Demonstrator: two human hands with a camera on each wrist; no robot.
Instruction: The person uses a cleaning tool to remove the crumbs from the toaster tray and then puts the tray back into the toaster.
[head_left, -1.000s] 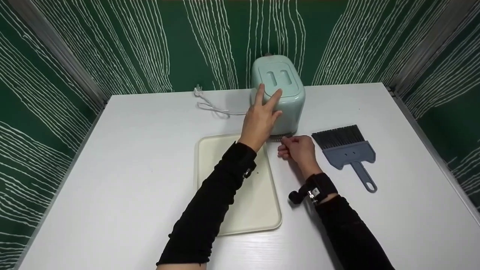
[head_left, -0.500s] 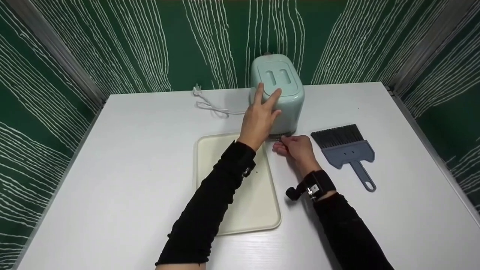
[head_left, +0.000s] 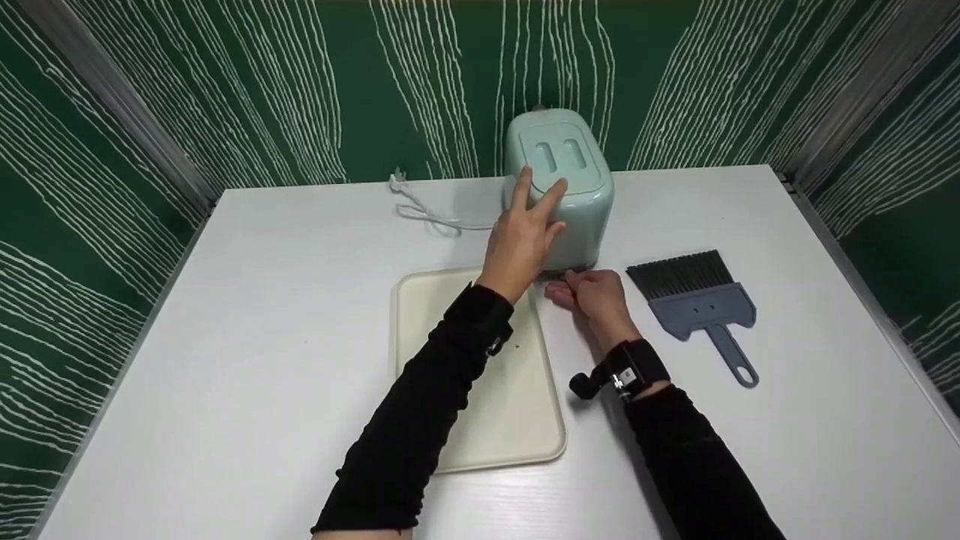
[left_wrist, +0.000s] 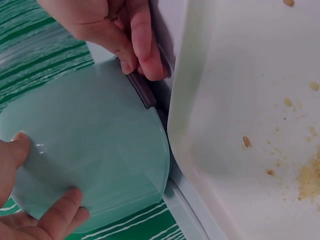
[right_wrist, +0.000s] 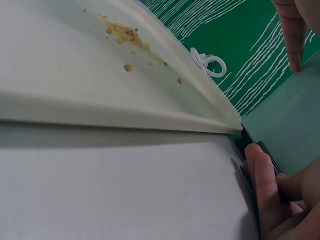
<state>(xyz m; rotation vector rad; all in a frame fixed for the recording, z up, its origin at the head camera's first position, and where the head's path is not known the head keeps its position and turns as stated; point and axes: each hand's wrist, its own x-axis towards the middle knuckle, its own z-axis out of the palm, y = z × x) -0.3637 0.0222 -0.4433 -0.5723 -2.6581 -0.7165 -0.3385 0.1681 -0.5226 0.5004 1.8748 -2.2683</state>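
A mint-green toaster (head_left: 581, 225) with a slotted lid stands at the back of the white table. My left hand (head_left: 517, 244) rests on its near end, fingers spread and fairly straight. Low at that same end, my right hand (head_left: 598, 300) pinches the dark edge of the crumb tray (left_wrist: 140, 89) between thumb and fingers. Most of the crumb tray is hidden inside the toaster. In the left wrist view the thumb and fingertips meet right at that dark strip.
A cream serving tray (head_left: 517, 420) lies under my left forearm, its corner close to the toaster; crumbs (right_wrist: 125, 35) are scattered in it. A grey-blue brush (head_left: 701, 307) lies right of my right hand. The white cord with its plug (head_left: 397, 182) trails left of the toaster.
My right hand has shifted slightly left and toward the toaster, and less of the crumb tray shows at its base. The left hand has stayed in place.
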